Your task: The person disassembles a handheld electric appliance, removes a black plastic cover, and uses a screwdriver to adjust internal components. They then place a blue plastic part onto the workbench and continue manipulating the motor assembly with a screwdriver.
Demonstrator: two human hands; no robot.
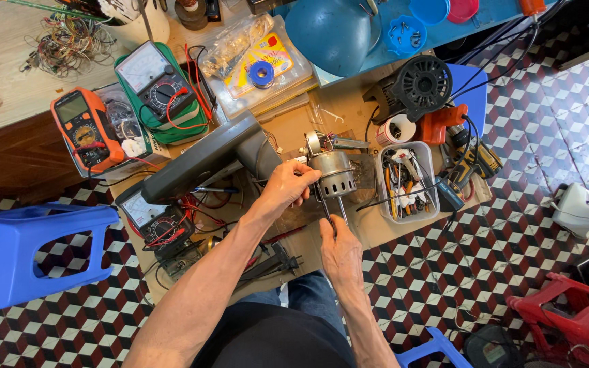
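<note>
A small metal fan motor (333, 174) with a slotted round housing sits on the cardboard-covered work surface (376, 232). My left hand (286, 187) grips the motor's left side. My right hand (339, 251) is closed on a thin dark tool (326, 204) whose shaft points up at the motor's underside. A grey plastic fan body (202, 158) lies just left of the motor.
An orange digital multimeter (84, 128), a green-cased analogue meter (155, 85) and a black meter (158, 221) lie to the left. A clear tray of tools (407, 182) is on the right. Blue stool (28, 252), red stool (567, 317), black fan part (420, 85).
</note>
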